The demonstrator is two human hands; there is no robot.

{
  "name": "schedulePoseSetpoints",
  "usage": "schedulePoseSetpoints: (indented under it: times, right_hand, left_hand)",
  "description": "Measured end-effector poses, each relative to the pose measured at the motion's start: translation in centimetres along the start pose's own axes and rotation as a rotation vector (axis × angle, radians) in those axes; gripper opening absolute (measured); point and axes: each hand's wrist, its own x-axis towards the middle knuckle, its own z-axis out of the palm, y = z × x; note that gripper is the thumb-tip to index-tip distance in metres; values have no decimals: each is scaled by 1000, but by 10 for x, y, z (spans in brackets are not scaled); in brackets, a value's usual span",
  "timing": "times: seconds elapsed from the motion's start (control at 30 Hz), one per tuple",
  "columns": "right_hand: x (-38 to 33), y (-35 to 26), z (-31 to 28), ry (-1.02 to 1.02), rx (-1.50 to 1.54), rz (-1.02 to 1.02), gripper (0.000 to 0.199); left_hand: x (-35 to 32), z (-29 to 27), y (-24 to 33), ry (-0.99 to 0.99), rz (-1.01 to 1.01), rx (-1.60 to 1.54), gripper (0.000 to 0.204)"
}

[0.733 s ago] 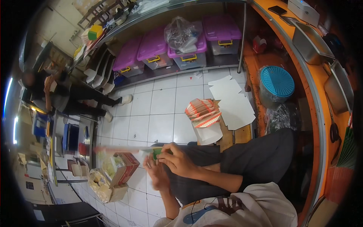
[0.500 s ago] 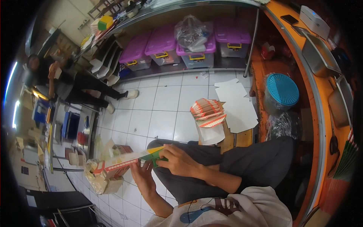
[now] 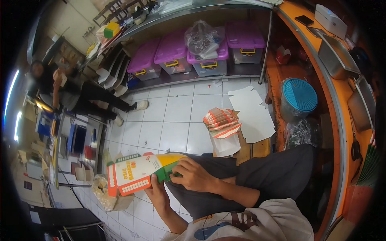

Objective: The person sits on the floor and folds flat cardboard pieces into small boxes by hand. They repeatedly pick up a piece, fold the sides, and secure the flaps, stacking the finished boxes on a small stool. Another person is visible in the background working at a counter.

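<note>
Tilted face-up on my feed since the earlier frame, the printed carton stretches left of my right hand, clamped on its green end, while my left hand grips the lower edge, apparently steadying that overhang.

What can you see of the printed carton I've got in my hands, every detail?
The carton looks like thin card, pale-faced with yellow lettering, orange-red borders and rows of white scalloped shapes. Its right end is yellow and green, with green flaps standing out; a dark green, white-dotted strip shows along the far edge. It appears only partly folded, tilted above the tiled floor. The left hand touches its near edge; the right hand grips the green end. Its underside is hidden.
</note>
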Motion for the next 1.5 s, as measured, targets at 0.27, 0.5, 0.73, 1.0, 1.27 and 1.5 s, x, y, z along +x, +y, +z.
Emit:
schedulePoseSetpoints:
  times: [0.27, 0.5, 0.73, 1.0, 1.27, 1.5]
  right_hand:
    - [2, -4, 3, 129, 220, 76, 7]
    - [1, -6, 0, 127, 787, 580, 14]
    - [1, -2, 7, 246, 391, 379, 16]
    - [-8, 0, 13, 140, 818, 662, 18]
    - [0, 4, 5, -47, 655, 591, 17]
    - [6, 1, -7, -80, 710, 606, 18]
  left_hand:
    - [14, -22, -14, 104, 539, 587, 11]
    - [0, 2, -34, 181, 473, 430, 24]
    - [-22, 29, -35, -31, 21, -107, 22]
    - [-12, 12, -45, -159, 62, -137, 21]
    - [-12, 5, -46, -89, 44, 92, 26]
    - [-11, 6, -48, -157, 13, -212, 31]
